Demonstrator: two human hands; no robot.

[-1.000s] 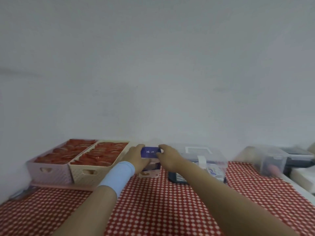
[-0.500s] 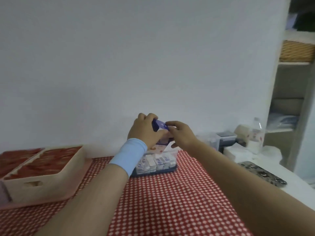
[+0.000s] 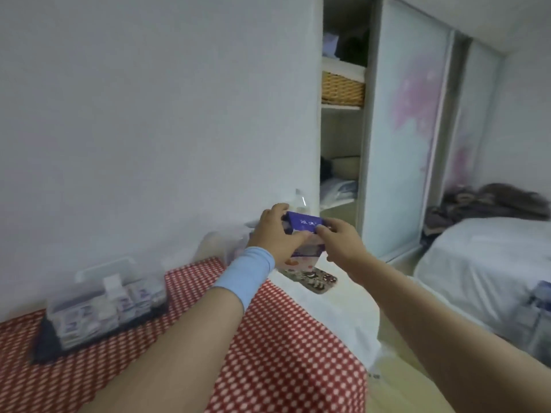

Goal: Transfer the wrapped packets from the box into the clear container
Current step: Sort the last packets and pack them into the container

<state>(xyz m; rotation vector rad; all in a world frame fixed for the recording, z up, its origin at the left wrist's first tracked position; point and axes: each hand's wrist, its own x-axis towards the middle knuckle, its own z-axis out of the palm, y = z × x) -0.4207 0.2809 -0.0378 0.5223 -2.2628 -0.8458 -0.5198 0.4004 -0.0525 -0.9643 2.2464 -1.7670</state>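
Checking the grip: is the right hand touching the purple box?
Touching: in the head view the right hand pinches the purple box at its top edge.

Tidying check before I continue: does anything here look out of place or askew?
Only the purple box: the left hand and right hand hold it aloft, well right of the clear container on the checked cloth. Nothing looks spilled.

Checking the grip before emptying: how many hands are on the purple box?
2. The left hand grips the left end of the purple box; the right hand holds its right end. Fingers behind it are hidden.
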